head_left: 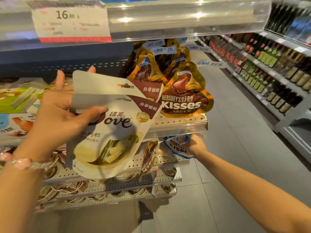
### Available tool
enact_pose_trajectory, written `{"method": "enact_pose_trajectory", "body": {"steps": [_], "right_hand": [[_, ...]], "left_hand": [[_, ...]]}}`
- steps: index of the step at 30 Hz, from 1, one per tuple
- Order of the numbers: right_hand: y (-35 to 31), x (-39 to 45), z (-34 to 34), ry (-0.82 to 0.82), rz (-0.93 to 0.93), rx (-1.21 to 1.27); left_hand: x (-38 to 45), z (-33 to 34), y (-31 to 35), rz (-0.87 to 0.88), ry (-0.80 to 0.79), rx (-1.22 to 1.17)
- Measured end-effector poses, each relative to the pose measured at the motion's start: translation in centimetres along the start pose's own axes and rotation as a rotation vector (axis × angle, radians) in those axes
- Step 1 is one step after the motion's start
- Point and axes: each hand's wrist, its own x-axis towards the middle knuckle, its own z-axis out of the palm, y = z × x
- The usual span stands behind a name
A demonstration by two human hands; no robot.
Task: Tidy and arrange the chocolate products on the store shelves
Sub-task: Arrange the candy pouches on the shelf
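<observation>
My left hand (57, 113) grips two white Dove chocolate pouches (111, 135), one behind the other, held tilted in front of the shelves. Behind them, gold Hershey's Kisses bags (185, 91) stand upright at the right end of the middle shelf (181, 121). One shelf lower, my right hand (196, 143) reaches in and closes on a white and blue Hershey's Kisses bag (176, 147). A brown Hershey's bag (149, 157) stands edge-on just left of it.
A price tag reading 16.80 (70, 22) hangs on the top shelf rail. Green and white boxes (16, 100) lie on the left of the middle shelf. Across the grey tiled aisle (235, 148), shelves of bottles (272, 68) line the right side.
</observation>
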Motion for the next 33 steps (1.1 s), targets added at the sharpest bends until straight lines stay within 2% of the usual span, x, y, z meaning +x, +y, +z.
{"method": "enact_pose_trajectory", "body": {"steps": [6, 14, 18, 22, 27, 33], "right_hand": [[0.1, 1.0, 0.0, 0.131, 0.063, 0.097], [0.3, -1.9, -1.2, 0.239, -0.2, -0.065], [0.5, -3.8, -2.7, 0.191, -0.289, -0.218], [0.1, -5.8, -3.8, 0.105, -0.337, -0.255], [-2.4, -8.4, -5.5, 0.059, -0.472, -0.215], [-6.1, -11.3, -8.6, -0.016, -0.553, -0.1]], "left_hand": [[0.3, -0.6, 0.2, -0.058, 0.01, -0.086], [0.1, -1.0, 1.1, -0.087, 0.054, -0.154], [-0.1, -0.8, 0.5, -0.079, 0.033, -0.213], [-0.1, -1.0, 0.9, -0.097, 0.018, -0.231], [0.2, -1.7, 1.9, -0.024, 0.025, -0.265], [0.6, -2.8, 3.0, 0.141, 0.0, -0.157]]}}
